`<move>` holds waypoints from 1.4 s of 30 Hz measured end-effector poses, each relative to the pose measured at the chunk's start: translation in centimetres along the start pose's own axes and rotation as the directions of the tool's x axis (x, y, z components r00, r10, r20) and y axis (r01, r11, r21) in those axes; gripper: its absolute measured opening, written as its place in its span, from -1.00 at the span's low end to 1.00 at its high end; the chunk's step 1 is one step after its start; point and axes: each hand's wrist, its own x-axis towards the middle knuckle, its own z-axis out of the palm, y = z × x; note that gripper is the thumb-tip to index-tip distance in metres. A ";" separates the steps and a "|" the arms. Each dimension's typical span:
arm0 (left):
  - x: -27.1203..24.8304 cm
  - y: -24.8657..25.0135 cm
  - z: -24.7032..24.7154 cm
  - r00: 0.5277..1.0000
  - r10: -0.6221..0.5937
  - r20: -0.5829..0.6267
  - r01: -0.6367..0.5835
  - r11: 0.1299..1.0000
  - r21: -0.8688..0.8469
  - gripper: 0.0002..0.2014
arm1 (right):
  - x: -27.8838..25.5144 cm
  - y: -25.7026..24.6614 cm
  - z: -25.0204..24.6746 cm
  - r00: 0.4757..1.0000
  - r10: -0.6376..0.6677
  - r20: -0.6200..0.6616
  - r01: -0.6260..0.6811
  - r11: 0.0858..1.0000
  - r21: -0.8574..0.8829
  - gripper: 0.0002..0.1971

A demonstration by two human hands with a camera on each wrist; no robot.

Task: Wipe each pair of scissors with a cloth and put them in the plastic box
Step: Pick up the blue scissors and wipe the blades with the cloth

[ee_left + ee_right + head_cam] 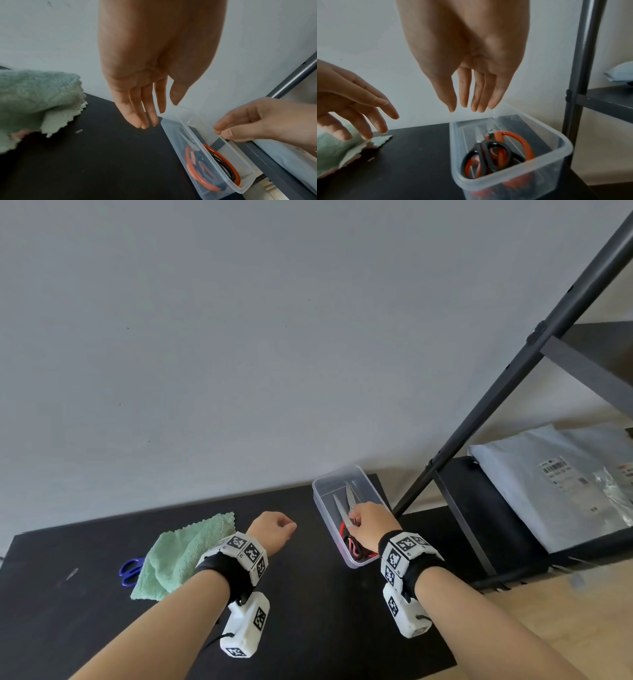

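A clear plastic box (323, 513) (522, 189) (178, 148) stands at the back right of the black table. Inside lie two pairs of scissors, one black-handled (486, 155) and one orange-handled (518, 139), their blades (342, 508) pointing to the wall. My right hand (368, 525) (471, 94) hovers over the box with straight fingers, holding nothing. My left hand (274, 530) (145, 108) hangs empty left of the box, fingers relaxed. A green cloth (178, 556) (34, 92) lies crumpled at the left. Blue-handled scissors (131, 571) stick out from under its left edge.
A dark metal shelf upright (513, 378) rises just right of the box. A grey parcel bag (555, 481) lies on the low shelf beyond it. The black table top (308, 611) ends at the wall behind; a wooden surface shows at lower right.
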 end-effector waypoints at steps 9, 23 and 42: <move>-3.7 -5.7 -5.9 0.999 -0.002 -0.041 0.005 0.998 0.058 -0.88 | -1.8 -8.6 2.4 0.994 -0.096 0.060 0.099 0.994 -0.041 -0.70; -9.3 -19.0 -16.1 0.976 -0.152 -0.156 0.146 0.988 -0.049 -0.84 | -3.2 -23.1 10.9 0.970 -0.176 0.171 0.189 0.980 -0.067 -0.76; -5.0 -24.7 -18.5 0.982 -0.184 -0.028 0.186 0.967 0.172 -0.67 | -0.3 -29.4 17.0 0.946 -0.231 0.229 0.213 0.972 0.102 -0.74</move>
